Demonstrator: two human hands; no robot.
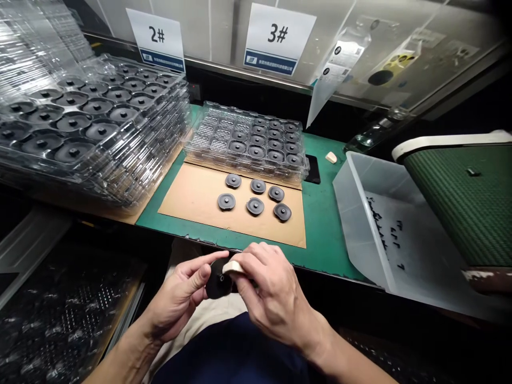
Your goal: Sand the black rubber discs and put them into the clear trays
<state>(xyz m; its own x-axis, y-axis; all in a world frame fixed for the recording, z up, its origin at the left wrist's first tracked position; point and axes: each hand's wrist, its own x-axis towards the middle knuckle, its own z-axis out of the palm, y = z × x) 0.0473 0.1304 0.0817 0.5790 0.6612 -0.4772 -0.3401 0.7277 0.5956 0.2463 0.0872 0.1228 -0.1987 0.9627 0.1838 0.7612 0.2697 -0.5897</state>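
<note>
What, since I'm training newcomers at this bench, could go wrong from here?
The dark disc in the left hand is held clear of the table, so a slip might drop it.

The cream piece in the right hand is at the disc's face; a clumsy stroke could mark it.

Six loose discs lie on the cardboard, where a passing sleeve might knock them.

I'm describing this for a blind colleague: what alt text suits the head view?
The left hand holds a dark disc; the right hand holds a pale block over it. Beyond, six discs lie on cardboard before a partly filled clear tray.
</note>
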